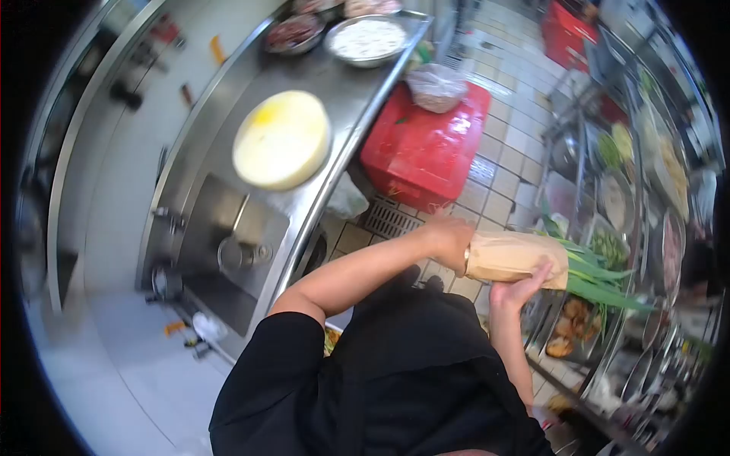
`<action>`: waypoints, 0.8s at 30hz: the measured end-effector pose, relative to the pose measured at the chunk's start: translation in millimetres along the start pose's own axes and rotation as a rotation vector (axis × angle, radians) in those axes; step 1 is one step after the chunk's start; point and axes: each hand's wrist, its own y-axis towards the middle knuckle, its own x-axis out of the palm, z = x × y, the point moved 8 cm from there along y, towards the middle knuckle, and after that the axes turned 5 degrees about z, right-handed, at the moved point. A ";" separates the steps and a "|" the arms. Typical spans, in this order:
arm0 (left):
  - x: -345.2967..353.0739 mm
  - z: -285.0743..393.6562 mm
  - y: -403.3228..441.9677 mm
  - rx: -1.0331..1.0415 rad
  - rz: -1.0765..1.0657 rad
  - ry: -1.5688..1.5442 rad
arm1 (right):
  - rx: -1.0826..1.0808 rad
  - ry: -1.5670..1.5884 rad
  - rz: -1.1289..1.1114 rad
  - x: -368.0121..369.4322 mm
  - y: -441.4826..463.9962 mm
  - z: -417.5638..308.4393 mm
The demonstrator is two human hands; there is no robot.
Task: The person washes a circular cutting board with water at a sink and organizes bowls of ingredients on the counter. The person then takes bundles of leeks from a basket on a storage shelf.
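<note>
A bundle of spring onions [589, 275] wrapped in brown paper [506, 255] is held crosswise in front of my body. Its long green leaves stick out to the right, over the food trays. My left hand [450, 239] grips the bundle's left end, and thin pale strands like roots show just above that hand. From below, my right hand [525, 287] clasps the paper near the leafy end, its thumb or a finger lying over the wrap. Parts of both hands' fingers are hidden behind the bundle.
Left is a steel counter with a sink [236, 220], a thick round cutting board [281, 140] and a bowl of white food [367, 39]. A red box [430, 144] with a plastic bag [437, 87] stands on the tiled floor. Food trays [608, 243] line the right side.
</note>
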 end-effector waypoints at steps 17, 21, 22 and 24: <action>-31.6 -70.4 -166.3 -0.783 0.536 -0.246 | 0.410 -0.113 -0.530 163.6 -19.8 131.7; -35.2 -97.2 -203.2 -0.882 0.582 -0.225 | 0.451 -0.221 -0.509 208.0 -64.8 164.1; -39.8 -105.1 -213.3 -0.895 0.595 -0.230 | 0.459 -0.227 -0.537 216.8 -68.8 179.2; -45.8 -127.9 -232.3 -0.898 0.635 -0.234 | 0.491 -0.219 -0.585 231.9 -62.7 219.0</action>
